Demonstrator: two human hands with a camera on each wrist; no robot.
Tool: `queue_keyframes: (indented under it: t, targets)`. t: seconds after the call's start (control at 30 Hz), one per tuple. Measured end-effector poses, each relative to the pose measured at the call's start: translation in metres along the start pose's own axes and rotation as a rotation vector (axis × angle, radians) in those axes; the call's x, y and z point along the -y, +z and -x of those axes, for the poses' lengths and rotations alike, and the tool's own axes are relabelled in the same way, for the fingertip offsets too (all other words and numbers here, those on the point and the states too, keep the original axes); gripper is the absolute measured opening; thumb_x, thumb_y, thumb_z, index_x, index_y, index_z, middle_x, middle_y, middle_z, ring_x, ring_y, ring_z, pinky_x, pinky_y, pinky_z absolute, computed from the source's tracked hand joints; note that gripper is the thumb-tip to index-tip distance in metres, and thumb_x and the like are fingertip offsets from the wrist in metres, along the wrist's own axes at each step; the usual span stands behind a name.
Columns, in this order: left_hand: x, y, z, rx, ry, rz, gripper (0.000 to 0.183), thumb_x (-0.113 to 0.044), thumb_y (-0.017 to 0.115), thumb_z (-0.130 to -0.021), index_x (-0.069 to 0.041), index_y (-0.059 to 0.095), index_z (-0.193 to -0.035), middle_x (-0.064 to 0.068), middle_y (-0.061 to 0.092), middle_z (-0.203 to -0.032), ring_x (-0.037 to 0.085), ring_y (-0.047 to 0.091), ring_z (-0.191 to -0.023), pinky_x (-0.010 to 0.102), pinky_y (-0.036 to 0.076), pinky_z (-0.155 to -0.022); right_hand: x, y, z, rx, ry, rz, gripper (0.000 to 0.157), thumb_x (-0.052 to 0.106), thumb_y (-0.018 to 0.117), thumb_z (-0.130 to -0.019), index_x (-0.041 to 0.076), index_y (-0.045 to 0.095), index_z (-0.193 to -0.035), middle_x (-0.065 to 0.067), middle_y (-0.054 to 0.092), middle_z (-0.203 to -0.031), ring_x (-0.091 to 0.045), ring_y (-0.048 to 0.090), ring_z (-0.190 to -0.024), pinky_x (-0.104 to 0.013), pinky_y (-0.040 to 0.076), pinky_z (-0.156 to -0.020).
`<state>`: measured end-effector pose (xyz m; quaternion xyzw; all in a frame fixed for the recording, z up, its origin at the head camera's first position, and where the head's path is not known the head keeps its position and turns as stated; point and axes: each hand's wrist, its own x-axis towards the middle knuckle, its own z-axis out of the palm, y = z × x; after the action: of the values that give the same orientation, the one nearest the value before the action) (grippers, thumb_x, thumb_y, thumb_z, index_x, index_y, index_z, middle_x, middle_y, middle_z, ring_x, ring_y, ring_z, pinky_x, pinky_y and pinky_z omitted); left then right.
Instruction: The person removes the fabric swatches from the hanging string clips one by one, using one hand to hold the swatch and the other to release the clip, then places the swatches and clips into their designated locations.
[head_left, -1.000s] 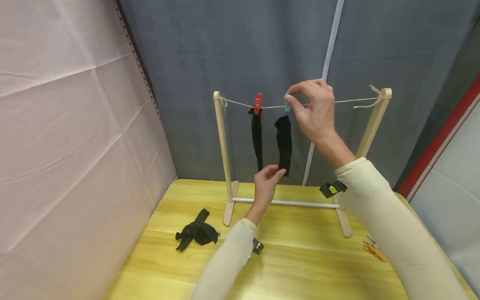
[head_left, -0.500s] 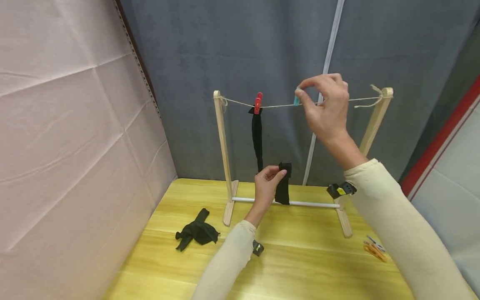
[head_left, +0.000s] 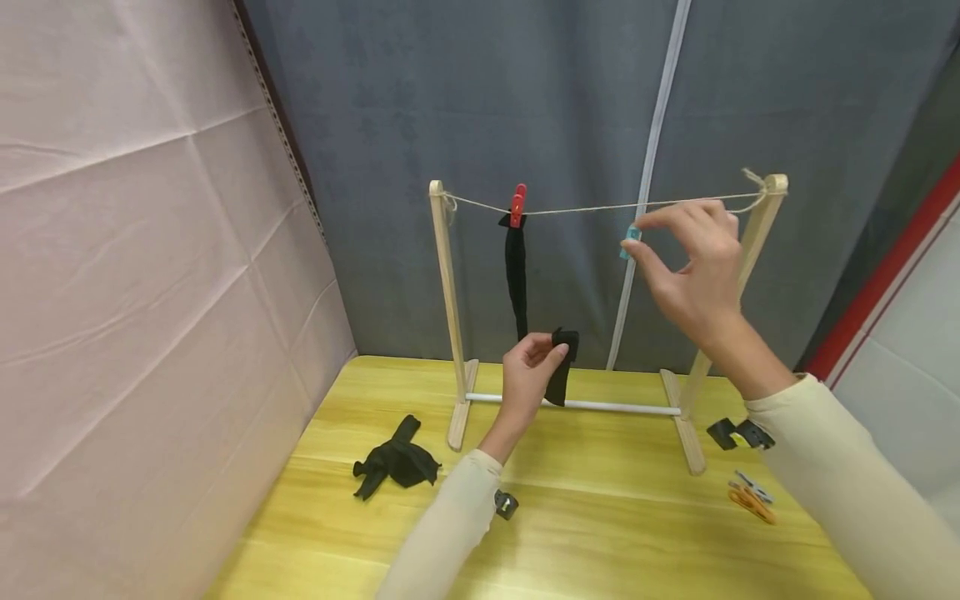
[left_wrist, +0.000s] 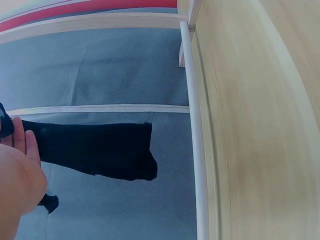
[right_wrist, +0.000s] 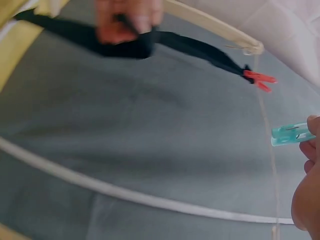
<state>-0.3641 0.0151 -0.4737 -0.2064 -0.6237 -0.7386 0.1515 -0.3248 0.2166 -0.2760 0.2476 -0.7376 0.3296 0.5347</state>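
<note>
My left hand [head_left: 522, 379] pinches one end of a black strip of cloth [head_left: 558, 386]; its other end hangs down in front of the stand's white bottom bar [head_left: 615, 407]. In the left wrist view the cloth [left_wrist: 95, 150] spreads out flat from the fingers. Between thumb and forefinger, my right hand [head_left: 701, 279] holds a light-blue clothespin [head_left: 628, 247] just below the string [head_left: 585, 209]. A red clothespin [head_left: 517, 206] on the string bears another narrow black cloth [head_left: 516, 275], whose lower end is hidden behind my left hand.
Wooden posts [head_left: 450, 300] at both sides of the stand carry the string. Crumpled black cloth [head_left: 397, 460] lies on the table [head_left: 570, 517] at left. Orange and grey clothespins [head_left: 750, 503] lie at right. A grey curtain [head_left: 390, 167] hangs behind the stand.
The cloth in my left hand stood up toward the string; its top has dropped, and it now hangs down. My right hand moved right, then down, with the light-blue clothespin, away from the string.
</note>
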Motion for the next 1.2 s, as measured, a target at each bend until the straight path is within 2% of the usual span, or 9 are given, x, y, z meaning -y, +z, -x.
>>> queue_keyframes:
  t: [0.13,0.27,0.4,0.6,0.87,0.97,1.03,1.1,1.2]
  targets:
    - [-0.006,-0.01,0.004,0.001,0.002,-0.015,0.021,-0.018,0.079,-0.096,-0.002,0.074,-0.109,0.018,0.076,-0.106,0.01,0.073,-0.095,0.023,0.061,-0.088,-0.009,-0.011,0.024,0.071,0.007,0.039,0.027,0.007,0.09,-0.08,0.0,0.077,-0.102,-0.021,0.075,-0.099,-0.042,0.057,-0.105,-0.046,0.034,-0.097]
    - [-0.013,-0.023,0.009,0.018,0.004,-0.021,0.021,-0.017,0.079,-0.097,-0.001,0.073,-0.109,0.02,0.076,-0.106,0.01,0.074,-0.095,0.023,0.062,-0.088,-0.021,-0.025,0.043,0.167,0.02,0.098,0.032,0.01,0.09,-0.079,-0.002,0.074,-0.103,-0.019,0.073,-0.098,-0.042,0.056,-0.106,-0.049,0.035,-0.094]
    - [-0.02,-0.04,0.014,0.037,0.011,-0.057,0.021,-0.018,0.079,-0.097,-0.002,0.073,-0.109,0.017,0.076,-0.106,0.012,0.074,-0.097,0.025,0.062,-0.09,-0.034,-0.042,0.063,0.238,0.074,0.149,0.032,0.013,0.089,-0.078,-0.001,0.072,-0.101,-0.018,0.072,-0.096,-0.04,0.056,-0.105,-0.052,0.036,-0.093]
    - [-0.024,-0.073,0.025,0.049,-0.008,-0.13,0.019,-0.018,0.078,-0.098,-0.004,0.073,-0.11,0.008,0.077,-0.107,0.011,0.075,-0.103,0.026,0.06,-0.096,-0.05,-0.062,0.099,0.336,0.177,0.208,0.03,0.011,0.088,-0.08,0.0,0.07,-0.102,-0.018,0.072,-0.095,-0.037,0.055,-0.105,-0.054,0.039,-0.091]
    - [-0.027,-0.123,0.039,-0.028,-0.068,-0.174,0.022,-0.02,0.08,-0.096,-0.003,0.075,-0.109,0.011,0.077,-0.108,0.012,0.075,-0.106,0.024,0.06,-0.095,-0.063,-0.069,0.13,0.452,0.244,0.248,0.027,0.015,0.089,-0.081,0.004,0.071,-0.098,-0.018,0.075,-0.099,-0.038,0.057,-0.104,-0.059,0.043,-0.089]
    - [-0.027,-0.141,0.045,-0.054,-0.129,-0.199,0.025,-0.024,0.08,-0.096,-0.005,0.075,-0.11,0.011,0.078,-0.111,0.013,0.075,-0.107,0.024,0.061,-0.094,-0.068,-0.078,0.136,0.588,0.335,0.269,0.027,0.026,0.086,-0.088,0.006,0.074,-0.101,-0.017,0.074,-0.102,-0.034,0.058,-0.098,-0.052,0.047,-0.078]
    - [-0.027,-0.153,0.051,-0.068,-0.164,-0.221,0.026,-0.027,0.081,-0.096,-0.006,0.075,-0.11,0.012,0.078,-0.11,0.015,0.076,-0.106,0.025,0.062,-0.092,-0.074,-0.085,0.142,0.726,0.416,0.282,0.029,0.036,0.082,-0.093,0.009,0.074,-0.102,-0.015,0.073,-0.105,-0.03,0.058,-0.095,-0.044,0.047,-0.071]
    - [-0.027,-0.165,0.057,-0.078,-0.2,-0.233,0.027,-0.029,0.081,-0.096,-0.007,0.075,-0.111,0.009,0.078,-0.109,0.025,0.077,-0.107,0.025,0.063,-0.091,-0.08,-0.092,0.149,0.866,0.477,0.301,0.034,0.045,0.076,-0.097,0.011,0.074,-0.102,-0.011,0.071,-0.104,-0.027,0.059,-0.093,-0.038,0.047,-0.068]
    - [-0.03,-0.182,0.064,-0.1,-0.218,-0.251,0.028,-0.029,0.081,-0.096,-0.007,0.075,-0.111,0.005,0.078,-0.107,0.03,0.077,-0.106,0.026,0.063,-0.09,-0.091,-0.099,0.166,0.993,0.494,0.296,0.032,0.045,0.076,-0.097,0.014,0.072,-0.097,-0.005,0.071,-0.098,-0.026,0.064,-0.091,-0.043,0.053,-0.072]
